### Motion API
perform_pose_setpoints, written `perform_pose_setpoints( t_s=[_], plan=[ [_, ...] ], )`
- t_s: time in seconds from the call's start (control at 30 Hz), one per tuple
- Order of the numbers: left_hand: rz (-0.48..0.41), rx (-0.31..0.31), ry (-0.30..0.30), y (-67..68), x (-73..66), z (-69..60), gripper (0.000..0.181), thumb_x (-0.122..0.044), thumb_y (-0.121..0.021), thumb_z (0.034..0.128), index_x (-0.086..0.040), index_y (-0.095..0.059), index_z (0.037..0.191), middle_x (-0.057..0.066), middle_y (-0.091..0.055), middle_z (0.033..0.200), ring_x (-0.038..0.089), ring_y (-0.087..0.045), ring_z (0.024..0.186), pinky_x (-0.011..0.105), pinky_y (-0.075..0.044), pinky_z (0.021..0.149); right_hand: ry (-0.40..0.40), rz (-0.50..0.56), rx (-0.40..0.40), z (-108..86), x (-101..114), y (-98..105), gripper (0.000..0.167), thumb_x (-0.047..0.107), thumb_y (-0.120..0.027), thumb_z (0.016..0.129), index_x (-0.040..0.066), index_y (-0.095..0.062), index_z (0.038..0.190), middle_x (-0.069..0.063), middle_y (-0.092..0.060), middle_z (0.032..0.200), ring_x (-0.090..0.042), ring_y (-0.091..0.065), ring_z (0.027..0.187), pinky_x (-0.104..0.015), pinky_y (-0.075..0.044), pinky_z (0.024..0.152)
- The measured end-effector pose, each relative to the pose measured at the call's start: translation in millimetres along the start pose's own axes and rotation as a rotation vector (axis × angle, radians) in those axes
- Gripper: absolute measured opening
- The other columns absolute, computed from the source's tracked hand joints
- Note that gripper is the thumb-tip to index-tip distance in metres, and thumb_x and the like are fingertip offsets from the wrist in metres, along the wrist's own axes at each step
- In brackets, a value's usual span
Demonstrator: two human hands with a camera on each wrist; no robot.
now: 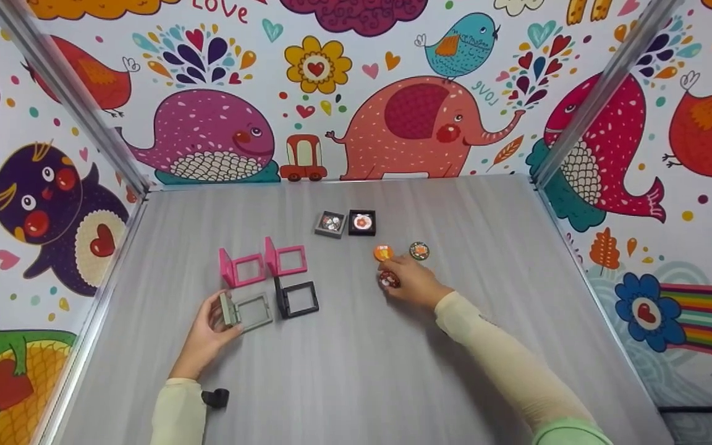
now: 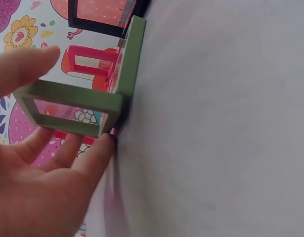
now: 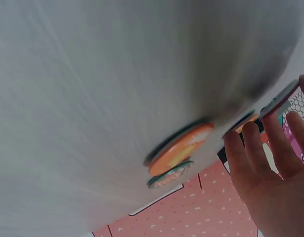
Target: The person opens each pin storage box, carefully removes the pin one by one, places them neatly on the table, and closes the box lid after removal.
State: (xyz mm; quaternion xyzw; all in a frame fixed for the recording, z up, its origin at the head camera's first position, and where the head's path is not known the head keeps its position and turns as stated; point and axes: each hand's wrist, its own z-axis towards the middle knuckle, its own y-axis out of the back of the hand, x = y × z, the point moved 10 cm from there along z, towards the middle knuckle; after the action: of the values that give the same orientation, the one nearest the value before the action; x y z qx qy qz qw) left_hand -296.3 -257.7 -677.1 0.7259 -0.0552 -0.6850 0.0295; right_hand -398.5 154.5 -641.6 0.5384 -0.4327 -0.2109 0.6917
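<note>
My left hand (image 1: 204, 340) (image 2: 48, 182) grips the raised half of a green hinged frame (image 1: 254, 310) (image 2: 72, 94), thumb on one side and fingers on the other; its other half lies flat. The right hand (image 1: 415, 283) (image 3: 275, 173) pinches a dark red round badge (image 1: 389, 280) (image 3: 279, 100) by its edge, low over the table. Just beyond those fingers lies an orange badge (image 1: 383, 252), and a green-rimmed badge (image 1: 419, 250) (image 3: 171, 175) lies to its right.
Two pink hinged frames (image 1: 248, 270) (image 1: 288, 259) and a black one (image 1: 299, 299) stand unfolded around the green one. Farther back are a grey case (image 1: 330, 224) and a black case (image 1: 362, 222), each with a badge. Patterned walls (image 1: 306, 117) border the table.
</note>
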Motion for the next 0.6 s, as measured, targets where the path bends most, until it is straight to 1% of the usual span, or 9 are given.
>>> perform_pose_setpoints(
  t_s=[0.07,0.17,0.23,0.27,0.33,0.4,0.5,0.57,0.6],
  plan=[
    [0.012,0.013,0.026,-0.5,1.8,0.4,0.091,0.013,-0.076,0.094,0.006,-0.022,0.167,0.028,-0.031,0.167,0.041,-0.03,0.155,0.013,-0.038,0.111,-0.014,-0.026,0.02,0.1,-2.1,-4.2,0.041,0.018,-0.086,0.092,0.015,-0.07,0.13,-0.009,-0.07,0.13,-0.03,-0.064,0.118,-0.052,-0.059,0.096],
    [0.019,0.041,0.072,-2.0,4.9,0.7,0.093,0.008,-0.078,0.0954,0.006,-0.019,0.167,0.028,-0.028,0.169,0.04,-0.026,0.159,0.029,-0.033,0.123,-0.02,-0.073,0.037,-0.5,-3.5,-7.7,0.042,0.021,-0.087,0.092,0.019,-0.07,0.131,-0.007,-0.068,0.137,-0.029,-0.063,0.121,-0.053,-0.06,0.094],
    [0.013,0.054,0.093,-2.5,6.8,0.6,0.095,0.006,-0.079,0.0958,0.005,-0.016,0.168,0.028,-0.025,0.171,0.04,-0.022,0.16,0.039,-0.026,0.127,-0.02,-0.09,0.045,-0.7,-3.5,-8.1,0.042,0.023,-0.087,0.093,0.02,-0.07,0.131,-0.008,-0.067,0.138,-0.029,-0.062,0.121,-0.053,-0.06,0.093],
    [0.009,0.056,0.102,-2.4,7.8,0.2,0.096,0.005,-0.079,0.0957,0.005,-0.016,0.168,0.028,-0.024,0.172,0.04,-0.021,0.161,0.043,-0.024,0.127,-0.014,-0.089,0.049,-0.1,-2.9,-7.7,0.042,0.023,-0.086,0.093,0.019,-0.071,0.132,-0.008,-0.067,0.138,-0.029,-0.062,0.121,-0.052,-0.06,0.094],
    [-0.001,0.058,0.117,-2.6,10.1,-1.1,0.098,0.005,-0.079,0.0956,0.006,-0.014,0.168,0.028,-0.021,0.173,0.039,-0.018,0.162,0.045,-0.021,0.128,0.005,-0.066,0.048,1.9,-0.8,-4.4,0.039,0.022,-0.084,0.095,0.016,-0.071,0.131,-0.009,-0.067,0.133,-0.029,-0.062,0.118,-0.05,-0.06,0.093],
    [-0.007,0.063,0.127,-4.0,12.6,-2.2,0.1,0.005,-0.079,0.0952,0.007,-0.012,0.168,0.029,-0.018,0.174,0.04,-0.015,0.163,0.046,-0.02,0.128,0.025,-0.026,0.021,5.6,0.5,3.3,0.037,0.018,-0.082,0.095,0.011,-0.072,0.13,-0.011,-0.068,0.13,-0.031,-0.063,0.118,-0.05,-0.057,0.097],
    [-0.017,0.065,0.129,-2.7,13.7,-3.0,0.101,0.006,-0.079,0.0945,0.008,-0.01,0.168,0.03,-0.015,0.175,0.042,-0.012,0.163,0.047,-0.019,0.128,0.025,0.051,-0.025,21.7,-0.2,17.9,0.037,0.011,-0.08,0.095,0.004,-0.071,0.131,-0.015,-0.068,0.128,-0.034,-0.062,0.121,-0.05,-0.053,0.104],
    [-0.02,0.059,0.134,-1.8,14.8,-3.3,0.101,0.007,-0.08,0.0939,0.008,-0.011,0.168,0.03,-0.016,0.175,0.042,-0.012,0.163,0.048,-0.019,0.128,0.004,0.091,-0.056,36.1,-3.8,27.2,0.039,0.008,-0.08,0.095,0.001,-0.07,0.132,-0.018,-0.067,0.129,-0.037,-0.061,0.125,-0.051,-0.051,0.109],
    [-0.018,0.053,0.137,-0.9,15.3,-3.4,0.101,0.006,-0.08,0.0938,0.007,-0.011,0.168,0.029,-0.016,0.175,0.042,-0.013,0.163,0.048,-0.02,0.128,-0.013,0.118,-0.063,44.5,-6.3,30.3,0.04,0.007,-0.08,0.096,0.0,-0.069,0.134,-0.018,-0.067,0.128,-0.037,-0.061,0.125,-0.052,-0.051,0.109]
  ],
)
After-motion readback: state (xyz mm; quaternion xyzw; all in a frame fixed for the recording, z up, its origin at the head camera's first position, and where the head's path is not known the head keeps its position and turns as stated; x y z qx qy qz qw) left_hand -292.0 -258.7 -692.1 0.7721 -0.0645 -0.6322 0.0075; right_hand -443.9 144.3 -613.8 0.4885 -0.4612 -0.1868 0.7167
